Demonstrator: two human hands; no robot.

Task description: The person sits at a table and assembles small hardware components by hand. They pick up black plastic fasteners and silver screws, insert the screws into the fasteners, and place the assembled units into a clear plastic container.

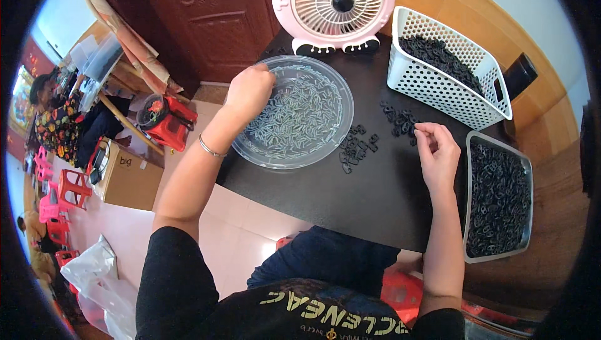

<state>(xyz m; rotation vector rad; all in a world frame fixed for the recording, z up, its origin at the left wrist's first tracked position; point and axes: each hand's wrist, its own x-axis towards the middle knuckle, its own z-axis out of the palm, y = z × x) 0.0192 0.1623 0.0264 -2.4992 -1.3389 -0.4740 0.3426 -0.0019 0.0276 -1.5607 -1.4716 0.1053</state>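
Note:
My left hand (249, 94) is over the left rim of a see-through round plastic tray (287, 163). Its fingers are curled together, and whatever they hold is hidden. Many small, thin, pale pieces (297, 111) lie scattered across the tray's bottom. To the right, my right hand (438, 155) has thumb and fingertips pinched beside a loose pile of small black plastic parts (400, 119); what is in the pinch is too small to tell. Between that pile and the tray lies a second group of black plastic parts (357, 147).
A white perforated basket (432, 83) of black parts stands at the back right. Nearer, a shallow tub (467, 215) holds more. A pink fan (343, 3) sits behind the tray on the dark table (375, 208). A cardboard box (130, 180) and stools occupy the left floor; a person (59, 111) sits beyond.

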